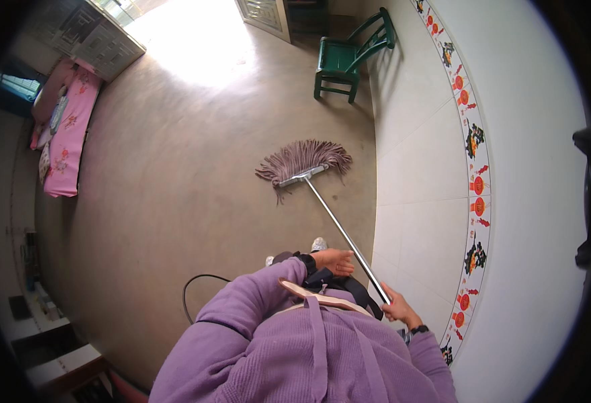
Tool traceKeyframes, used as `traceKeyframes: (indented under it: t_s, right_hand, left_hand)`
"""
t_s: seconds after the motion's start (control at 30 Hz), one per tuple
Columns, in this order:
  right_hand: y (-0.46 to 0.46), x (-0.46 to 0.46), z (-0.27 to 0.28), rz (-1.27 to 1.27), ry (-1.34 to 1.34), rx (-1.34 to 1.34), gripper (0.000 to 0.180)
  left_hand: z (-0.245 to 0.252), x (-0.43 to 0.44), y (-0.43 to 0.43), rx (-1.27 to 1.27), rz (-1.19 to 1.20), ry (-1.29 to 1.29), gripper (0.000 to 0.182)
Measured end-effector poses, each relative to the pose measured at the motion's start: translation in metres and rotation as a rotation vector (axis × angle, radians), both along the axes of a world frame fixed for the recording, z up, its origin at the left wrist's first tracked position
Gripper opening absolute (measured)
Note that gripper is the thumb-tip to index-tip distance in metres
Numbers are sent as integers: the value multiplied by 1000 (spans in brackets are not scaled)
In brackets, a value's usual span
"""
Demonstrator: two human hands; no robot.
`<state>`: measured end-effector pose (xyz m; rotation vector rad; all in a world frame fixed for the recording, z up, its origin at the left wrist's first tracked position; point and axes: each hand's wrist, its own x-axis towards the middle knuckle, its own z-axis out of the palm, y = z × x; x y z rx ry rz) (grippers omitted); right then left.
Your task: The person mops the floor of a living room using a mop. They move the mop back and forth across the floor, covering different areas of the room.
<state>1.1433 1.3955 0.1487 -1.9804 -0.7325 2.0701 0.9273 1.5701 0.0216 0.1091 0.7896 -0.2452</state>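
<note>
A string mop spreads its grey-purple strands over the floor ahead of me. Its metal clamp joins a long, shiny metal handle that slants back toward my right side. My right hand is closed around the upper end of this handle, close to the wall. Beside the middle of the handle is my left hand, its fingers loosely bent and not wrapped around the pole. The left thumb tip is at the handle's edge; whether it touches is unclear.
A green chair stands against the tiled wall on the right. Bright light enters by an open doorway ahead. Pink cloth covers furniture at left. A black cable loops by my left side. My shoe is near the handle.
</note>
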Motion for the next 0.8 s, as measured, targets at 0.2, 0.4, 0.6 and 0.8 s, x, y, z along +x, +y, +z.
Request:
traceKeyframes:
  t_s: [0.2, 0.4, 0.6, 0.8]
  right_hand:
    - [136, -30, -37, -36, 166, 139, 76]
    - [300, -100, -76, -114, 256, 123, 75]
    - [468, -152, -86, -289, 323, 86, 70]
    - [546, -210, -106, -183, 325, 103, 17]
  left_hand:
    - [8, -39, 27, 3, 257, -11, 54]
    - [24, -116, 63, -59, 594, -41, 49]
    - [25, -168, 124, -72, 715, 107, 44]
    - [56, -226, 231, 55, 849, -43, 36]
